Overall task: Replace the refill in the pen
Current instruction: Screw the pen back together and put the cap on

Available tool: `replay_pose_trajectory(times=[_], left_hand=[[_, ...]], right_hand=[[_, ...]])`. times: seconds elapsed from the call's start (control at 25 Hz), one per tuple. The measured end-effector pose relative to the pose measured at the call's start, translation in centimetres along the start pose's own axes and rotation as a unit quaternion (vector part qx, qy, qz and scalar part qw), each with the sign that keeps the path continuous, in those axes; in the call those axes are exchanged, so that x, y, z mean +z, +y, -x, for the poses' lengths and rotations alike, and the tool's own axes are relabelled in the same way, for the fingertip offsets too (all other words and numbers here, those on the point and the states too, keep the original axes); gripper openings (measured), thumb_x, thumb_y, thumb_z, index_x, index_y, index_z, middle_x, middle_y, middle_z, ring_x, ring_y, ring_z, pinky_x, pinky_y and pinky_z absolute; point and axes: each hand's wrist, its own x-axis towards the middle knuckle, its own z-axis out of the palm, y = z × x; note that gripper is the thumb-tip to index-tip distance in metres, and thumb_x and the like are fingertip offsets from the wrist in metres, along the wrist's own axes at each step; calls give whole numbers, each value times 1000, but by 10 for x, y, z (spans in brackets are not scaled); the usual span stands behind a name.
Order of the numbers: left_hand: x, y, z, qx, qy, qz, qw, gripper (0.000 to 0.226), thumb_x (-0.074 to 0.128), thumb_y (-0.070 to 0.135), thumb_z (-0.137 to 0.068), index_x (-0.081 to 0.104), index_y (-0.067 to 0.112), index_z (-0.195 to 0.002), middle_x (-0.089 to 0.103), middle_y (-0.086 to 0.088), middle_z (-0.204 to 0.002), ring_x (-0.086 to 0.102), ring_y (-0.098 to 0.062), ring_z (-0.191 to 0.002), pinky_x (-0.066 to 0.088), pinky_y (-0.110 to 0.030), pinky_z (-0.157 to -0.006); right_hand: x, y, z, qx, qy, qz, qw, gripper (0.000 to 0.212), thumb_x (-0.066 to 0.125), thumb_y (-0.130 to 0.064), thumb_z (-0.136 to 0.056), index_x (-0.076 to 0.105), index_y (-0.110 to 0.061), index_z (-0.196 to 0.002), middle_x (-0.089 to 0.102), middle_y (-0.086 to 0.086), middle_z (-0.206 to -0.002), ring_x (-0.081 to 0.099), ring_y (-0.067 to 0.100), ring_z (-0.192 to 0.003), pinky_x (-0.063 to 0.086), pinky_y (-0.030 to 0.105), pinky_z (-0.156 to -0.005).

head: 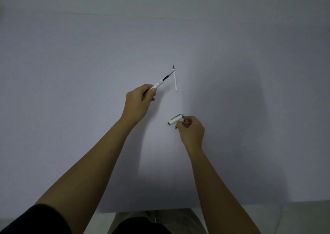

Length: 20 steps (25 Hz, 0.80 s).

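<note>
My left hand (138, 100) grips the white pen barrel (158, 84), which points up and to the right. A dark refill (167, 76) sticks out of its front end. A separate white refill (175, 79) with a dark tip lies on the table just beyond, its upper end touching the tip of the held refill. Lower down, my right hand (192, 131) pinches a small dark pen part whose end (175, 127) pokes out left of the fingers. The white pen cap (175, 120) with a metal clip lies against those fingertips.
A plain pale lilac table (71, 91) fills the view. Its near edge runs along the bottom, with my lap below it. Both forearms reach in from the bottom.
</note>
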Motion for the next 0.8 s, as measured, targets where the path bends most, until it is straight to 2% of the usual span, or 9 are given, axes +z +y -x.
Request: replay_pose_trajectory(times=[0.08,0.16,0.24,0.36,0.44,0.52,0.68,0.8], left_hand=[[1,-1,1,-3,-2,0,1000,21,50,29,-94,66,16,-98,65,6,-75,60,6,-66,42,-3,-62],[2,-2,2,-7,-4,-1,1000,20,50,29,-94,66,17,-98,65,6,-76,59,8,-66,45,-9,-65],[1,-3,2,-3,-10,-5,1000,20,50,28,-94,66,17,-99,66,4,-78,60,7,-67,45,-13,-67],[-1,-6,4,15,-37,-19,999,20,51,27,-94,66,17,-102,68,1,-81,61,2,-71,46,-16,-69],[-2,-6,6,17,-55,-20,998,20,51,25,-94,67,16,-104,69,-2,-82,64,-10,-73,48,-23,-71],[-3,-7,8,18,-70,-16,997,20,52,23,-94,67,17,-104,69,-3,-82,65,-18,-77,49,-28,-73],[-5,-6,9,23,-83,-20,996,19,52,24,-93,68,18,-103,67,1,-78,66,-21,-79,47,-22,-71],[-6,-5,6,34,-83,-28,996,18,52,24,-93,68,17,-99,70,-6,-80,65,-24,-77,51,-32,-72]], right_hand=[[-1,1,-2,13,-2,-7,1000,19,69,-10,-75,63,-7,-93,62,3,-76,56,16,-71,40,21,-63],[-5,2,-5,33,7,-33,999,22,70,-7,-74,61,-8,-94,61,2,-79,56,13,-69,40,10,-58],[-10,-2,-9,40,27,-105,993,21,70,-5,-74,60,-11,-92,64,4,-83,58,7,-67,40,1,-56],[-21,-20,-19,14,30,-254,967,17,70,-9,-79,58,-19,-86,68,3,-85,62,3,-68,47,16,-71],[-27,-35,-28,-8,18,-304,952,13,68,-14,-82,60,-24,-85,68,-3,-82,62,1,-71,50,23,-76],[-31,-48,-35,-21,6,-338,941,12,67,-16,-83,60,-26,-86,69,-3,-84,63,8,-80,51,29,-85],[-32,-62,-43,-26,-7,-362,932,12,66,-16,-84,60,-26,-89,69,-3,-87,62,13,-86,49,33,-91],[-30,-65,-44,-28,-12,-368,930,12,66,-16,-84,60,-25,-89,69,-4,-85,63,12,-83,50,33,-92]])
